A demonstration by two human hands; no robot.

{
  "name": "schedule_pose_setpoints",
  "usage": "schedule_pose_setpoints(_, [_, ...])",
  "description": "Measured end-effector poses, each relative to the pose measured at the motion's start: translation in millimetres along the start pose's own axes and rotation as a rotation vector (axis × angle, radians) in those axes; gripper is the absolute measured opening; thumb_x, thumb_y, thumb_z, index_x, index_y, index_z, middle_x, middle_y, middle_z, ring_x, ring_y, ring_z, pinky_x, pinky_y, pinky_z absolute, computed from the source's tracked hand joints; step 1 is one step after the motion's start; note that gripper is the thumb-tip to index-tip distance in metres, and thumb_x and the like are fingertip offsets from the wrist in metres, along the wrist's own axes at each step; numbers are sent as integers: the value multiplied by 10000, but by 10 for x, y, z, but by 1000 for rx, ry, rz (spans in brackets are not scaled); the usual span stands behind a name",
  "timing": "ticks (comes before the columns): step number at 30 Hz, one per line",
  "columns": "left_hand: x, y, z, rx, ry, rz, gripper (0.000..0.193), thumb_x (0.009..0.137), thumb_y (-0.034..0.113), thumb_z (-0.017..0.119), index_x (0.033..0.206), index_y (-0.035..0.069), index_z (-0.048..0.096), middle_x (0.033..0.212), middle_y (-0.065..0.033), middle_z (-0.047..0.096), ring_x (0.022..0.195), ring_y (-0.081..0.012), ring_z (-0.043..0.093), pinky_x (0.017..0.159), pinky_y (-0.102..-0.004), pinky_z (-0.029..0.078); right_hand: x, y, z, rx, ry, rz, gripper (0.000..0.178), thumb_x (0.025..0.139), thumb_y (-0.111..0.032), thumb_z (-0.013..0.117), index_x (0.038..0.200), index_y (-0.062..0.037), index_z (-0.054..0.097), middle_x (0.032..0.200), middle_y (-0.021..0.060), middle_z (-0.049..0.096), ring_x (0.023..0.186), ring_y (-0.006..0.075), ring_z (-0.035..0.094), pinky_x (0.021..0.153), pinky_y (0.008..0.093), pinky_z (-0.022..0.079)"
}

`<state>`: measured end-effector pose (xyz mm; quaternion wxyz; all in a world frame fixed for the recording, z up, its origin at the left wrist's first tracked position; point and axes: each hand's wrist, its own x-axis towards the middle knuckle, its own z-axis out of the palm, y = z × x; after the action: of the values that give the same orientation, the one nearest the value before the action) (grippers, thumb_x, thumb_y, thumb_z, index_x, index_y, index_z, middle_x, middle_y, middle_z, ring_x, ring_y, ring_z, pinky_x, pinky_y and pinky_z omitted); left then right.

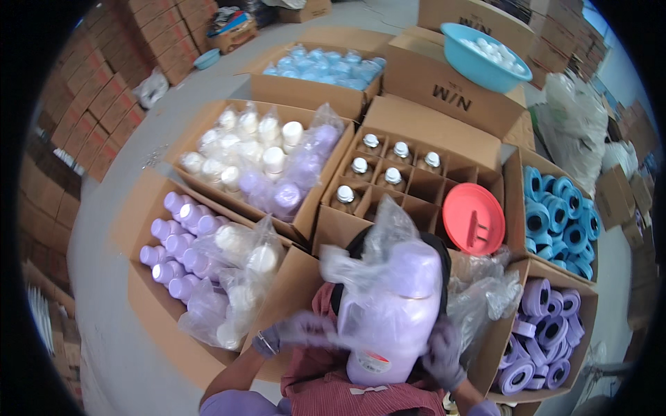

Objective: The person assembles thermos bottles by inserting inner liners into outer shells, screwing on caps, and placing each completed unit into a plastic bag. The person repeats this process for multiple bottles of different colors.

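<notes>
A lavender vacuum flask [393,329] rests in front of my body, its cap end away from me. A clear plastic bag [354,277] covers its upper part, with a loose end sticking up beyond the cap. My left hand [305,329], in a grey-purple glove, pinches the edge of the bag on the flask's left side. At the flask's lower right, my right hand [444,357], gloved too, has its fingers curled in at the bag's edge. A round red and white label [373,361] shows near the flask's base.
Around me stand cartons with lavender flasks [182,246], bagged white flasks [250,139], silver-capped bottles [393,178], blue rings [555,215] and purple rings [548,333]. A red lid [474,218] lies on the divided carton. Behind, a blue basin [454,52] holds white pieces.
</notes>
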<state>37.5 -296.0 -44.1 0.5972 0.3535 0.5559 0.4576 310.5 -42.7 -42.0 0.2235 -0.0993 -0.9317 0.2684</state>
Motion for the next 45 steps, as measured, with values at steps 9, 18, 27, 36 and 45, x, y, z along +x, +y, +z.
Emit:
schedule_pose_setpoints(9, [466,703,90,360,351,29,377,910,163,675,1257,40,597,1173,-78,665,1049,-161,600,985,-305,462,-605,-136,-28,-67,-301,-276,182,753,-216,647,916,-154,592,1080,67,610,1016,254,590,926,466,479])
schedule_pose_setpoints(18, [-614,-497,-554,-1027,517,146,409,895,97,547,1298,34,573,1230,-114,654,1118,-251,630,943,-427,534,1810,-313,103,176,-205,-291,280,738,-134,703,968,-7,605,1096,174,590,959,350,634,782,410,554])
schedule_pose_setpoints(27, [-501,-649,-1470,-686,1240,1113,448,902,261,590,1291,41,557,1307,-127,616,1183,-382,610,1028,-693,435,5386,110,3086,-90,-532,-258,878,772,-375,762,1497,-138,327,1447,272,368,1250,474,485,1048,488,433])
schedule_pose_setpoints(36, [-135,-446,-2306,-661,1425,1198,491,925,201,486,1352,-41,491,1390,-235,531,1290,-424,508,1147,-579,355,5735,184,4285,-221,-756,-152,835,722,-311,751,1450,-193,361,1371,248,417,1187,499,538,968,498,501])
schedule_pose_setpoints(45, [840,-561,-3112,-345,1281,1102,462,991,317,522,1309,-19,522,1389,-129,507,1254,-385,523,1154,-534,335,5555,210,1251,99,-69,-326,740,711,-244,817,1289,4,427,1175,216,521,1096,340,565,955,435,477])
